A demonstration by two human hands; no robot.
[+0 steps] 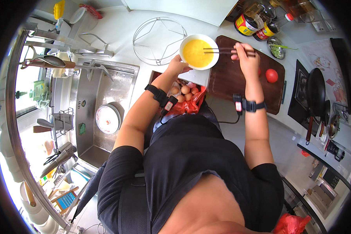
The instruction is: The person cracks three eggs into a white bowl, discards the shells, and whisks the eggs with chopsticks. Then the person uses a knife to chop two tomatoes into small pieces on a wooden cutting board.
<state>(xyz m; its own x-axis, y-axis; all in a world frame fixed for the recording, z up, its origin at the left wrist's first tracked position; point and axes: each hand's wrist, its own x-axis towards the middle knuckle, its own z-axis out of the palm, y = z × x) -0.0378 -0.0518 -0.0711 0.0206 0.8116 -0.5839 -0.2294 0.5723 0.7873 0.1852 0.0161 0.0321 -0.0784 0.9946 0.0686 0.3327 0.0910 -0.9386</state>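
Observation:
A white bowl [215, 62] of yellow beaten egg [196, 58] is in front of me over the counter. My left hand [177, 65] grips the bowl's near left rim. In my right hand [245, 58] is a pair of dark chopsticks [222, 50], their tips dipped into the egg. A dark brown cutting board [231, 79] lies under my right forearm. On it sits a red tomato [271, 75], and a second red piece is mostly hidden behind my wrist. Below the bowl, several brown eggs [185, 90] rest in a red plastic bag [190, 107] near my waist.
Left is a steel sink [114, 87] with stacked plates [107, 118]. A round wire rack [147, 38] lies beyond the bowl. Sauce bottles [248, 25] and a small bowl of chopped greens [276, 51] stand back right. A black frying pan [316, 90] is by the stove at right.

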